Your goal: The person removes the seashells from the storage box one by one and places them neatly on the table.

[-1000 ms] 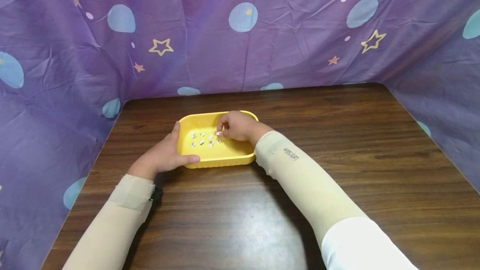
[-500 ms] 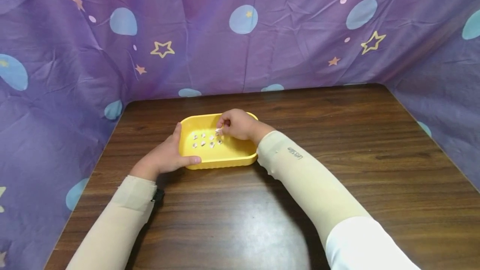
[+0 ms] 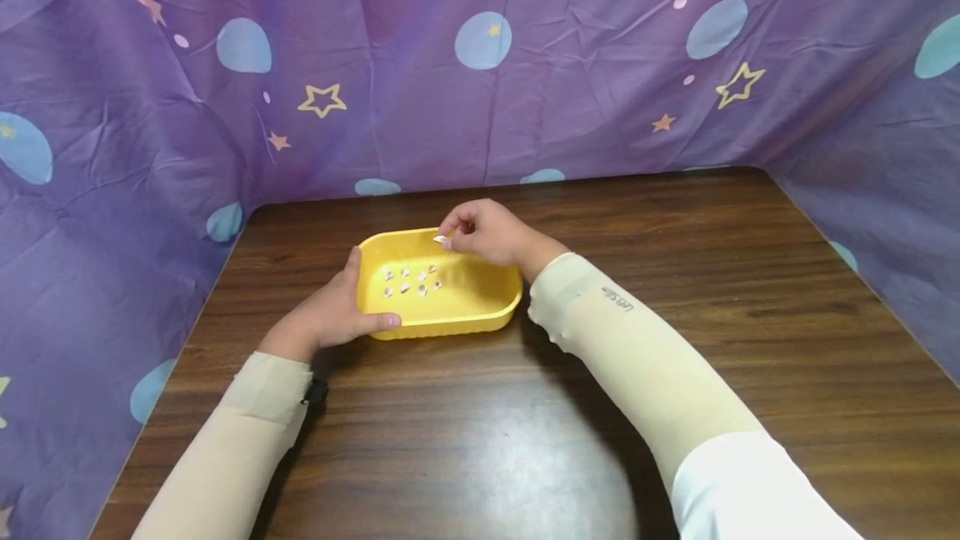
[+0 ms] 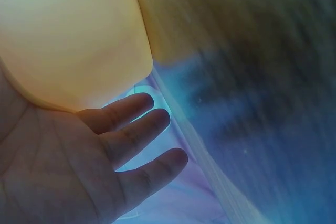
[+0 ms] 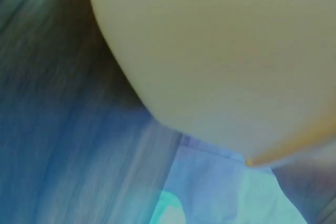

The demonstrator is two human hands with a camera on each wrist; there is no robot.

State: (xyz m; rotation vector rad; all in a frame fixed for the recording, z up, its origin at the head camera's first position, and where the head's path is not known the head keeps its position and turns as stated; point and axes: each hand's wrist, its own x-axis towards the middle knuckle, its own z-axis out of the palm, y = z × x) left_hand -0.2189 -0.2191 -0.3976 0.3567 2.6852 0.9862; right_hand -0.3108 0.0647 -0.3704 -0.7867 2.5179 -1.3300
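Two pale sleeves (image 3: 630, 340) cross the wooden table (image 3: 442, 432); blurred print on the right one seems to read "Let's Slim". The left hand (image 3: 326, 311), its visible fingers straight, steadies the left end of a yellow tray (image 3: 472, 323) whose long axis runs left to right. Inside, eight small white bits (image 3: 422, 290) lie between the hands, below and mostly left of the right fingertips. Beyond them, the right hand (image 3: 487, 232) pinches one raised white bit (image 3: 439, 239) near the tray's far wall.

A purple star-print cloth (image 3: 412, 65) hangs behind a brown wooden table (image 3: 690, 265).
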